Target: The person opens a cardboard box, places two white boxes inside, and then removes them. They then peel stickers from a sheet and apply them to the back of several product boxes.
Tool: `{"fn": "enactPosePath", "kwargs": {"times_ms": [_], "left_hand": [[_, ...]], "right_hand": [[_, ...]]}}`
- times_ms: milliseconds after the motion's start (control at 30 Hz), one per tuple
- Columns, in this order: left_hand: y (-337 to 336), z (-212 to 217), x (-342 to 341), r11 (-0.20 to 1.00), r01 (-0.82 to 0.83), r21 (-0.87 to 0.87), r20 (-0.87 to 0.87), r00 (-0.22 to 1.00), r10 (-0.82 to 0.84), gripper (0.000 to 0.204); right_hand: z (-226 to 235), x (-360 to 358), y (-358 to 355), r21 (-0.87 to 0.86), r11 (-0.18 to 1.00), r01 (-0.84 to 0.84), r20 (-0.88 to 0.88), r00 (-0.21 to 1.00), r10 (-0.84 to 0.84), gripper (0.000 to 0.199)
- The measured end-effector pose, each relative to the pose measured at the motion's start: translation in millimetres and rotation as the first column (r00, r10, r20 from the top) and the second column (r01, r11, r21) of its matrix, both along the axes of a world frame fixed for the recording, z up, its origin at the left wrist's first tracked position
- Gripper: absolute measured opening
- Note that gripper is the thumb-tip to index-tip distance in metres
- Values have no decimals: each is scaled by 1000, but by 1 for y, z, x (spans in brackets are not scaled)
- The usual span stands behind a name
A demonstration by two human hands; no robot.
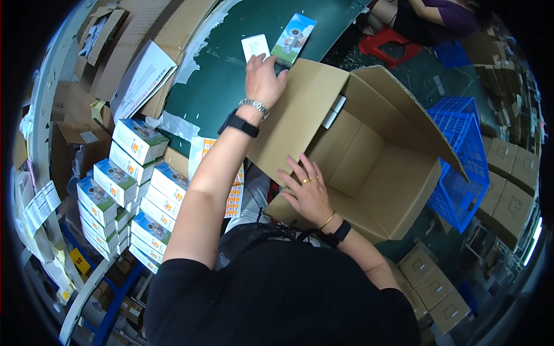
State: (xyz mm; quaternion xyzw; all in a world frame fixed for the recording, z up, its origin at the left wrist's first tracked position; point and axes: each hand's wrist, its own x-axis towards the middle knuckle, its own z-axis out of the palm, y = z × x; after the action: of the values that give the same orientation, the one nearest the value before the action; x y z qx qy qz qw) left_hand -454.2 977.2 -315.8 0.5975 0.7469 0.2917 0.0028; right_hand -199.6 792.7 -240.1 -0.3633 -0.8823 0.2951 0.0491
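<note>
Status of work: the corrugated carton [410, 190] is erected, tilted in my view, with its mouth open and its flaps spread. Inside, against the wall by the left flap [303, 106], I see two small white pieces [333, 112]; the flap hides too much to identify them. I judge the loading to be at an early stage, since most of the carton's inner floor shows. Outside it are a small white box [254, 44], a picture-printed box [296, 36] and stacks of printed boxes [138, 138].

Left hand [265, 82]: extended over the green table [210, 75], fingers bent, fingertips at the near end of the white box. I cannot tell whether they grip it.

Right hand [310, 199]: fingers spread, palm down at the carton's near-left edge; I see nothing grasped.

Surroundings: the left flap rises between the left hand and the carton mouth. An orange sticker sheet [234, 199] lies partly under the left forearm. A blue plastic crate [476, 167] stands just beside the carton's far-right side. Beyond the table, a co-worker [453, 20] sits near a red stool [388, 46].
</note>
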Motion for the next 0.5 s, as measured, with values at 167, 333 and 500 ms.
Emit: {"fn": "enactPosePath", "kwargs": {"times_ms": [167, 333, 500], "left_hand": [[58, -15, 12, 998, -32, -49, -89, 996, 28, 57], [87, -5, 20, 904, -88, -419, -108, 993, 47, 69], [80, 13, -2, 935, -120, -333, 123, 978, 170, 72]], "right_hand": [[-9, 2, -4, -10, 1000, 18, -50, 999, -19, 58], [-15, 2, -8, -34, 998, 48, -89, 995, -51, 58], [-19, 0, -7, -54, 997, 51, -103, 993, -57, 58]]}}
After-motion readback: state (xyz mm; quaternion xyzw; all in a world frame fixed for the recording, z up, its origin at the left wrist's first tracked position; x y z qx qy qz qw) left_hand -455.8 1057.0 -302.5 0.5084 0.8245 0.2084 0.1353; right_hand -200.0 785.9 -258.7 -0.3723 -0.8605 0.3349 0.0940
